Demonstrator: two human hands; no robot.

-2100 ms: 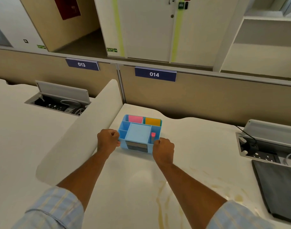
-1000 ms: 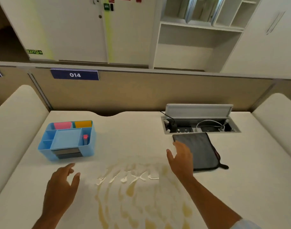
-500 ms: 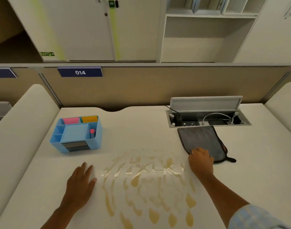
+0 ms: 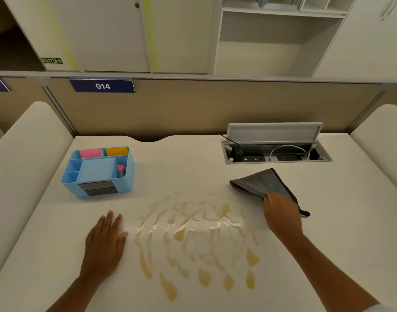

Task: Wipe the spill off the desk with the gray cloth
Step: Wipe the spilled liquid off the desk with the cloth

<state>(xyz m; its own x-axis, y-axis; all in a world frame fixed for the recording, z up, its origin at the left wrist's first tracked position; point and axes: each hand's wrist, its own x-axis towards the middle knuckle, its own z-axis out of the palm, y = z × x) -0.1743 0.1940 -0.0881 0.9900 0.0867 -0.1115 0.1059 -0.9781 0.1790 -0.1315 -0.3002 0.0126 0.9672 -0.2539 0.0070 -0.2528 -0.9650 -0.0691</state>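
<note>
Pale and bare, the desk (image 4: 193, 167) runs back to a tan partition tagged 014, with an open cable well (image 4: 276, 154) at the rear right and a blue organiser (image 4: 98, 172) at the rear left. Between them, nearer me, the spill (image 4: 193, 235) lies as amber streaks and drops reaching toward the front edge, glossy in the middle. My right hand (image 4: 281, 212) is closed on the near corner of the gray cloth (image 4: 258, 183), which is partly raised and folded over itself, just beside the spill's right edge but not on it yet; its dark loop (image 4: 304, 213) trails to the right. My left hand (image 4: 105, 242) lies flat, fingers spread, holding nothing, touching the desk just left of the spill.

I judge the step is bringing the cloth onto the liquid. I would flatten the cloth under my palm first, since a bunched fold will only push liquid around. Start at the far streaks and draw toward the middle, keeping the run away from the cable well, and mind the front drops so none goes over the edge
</note>
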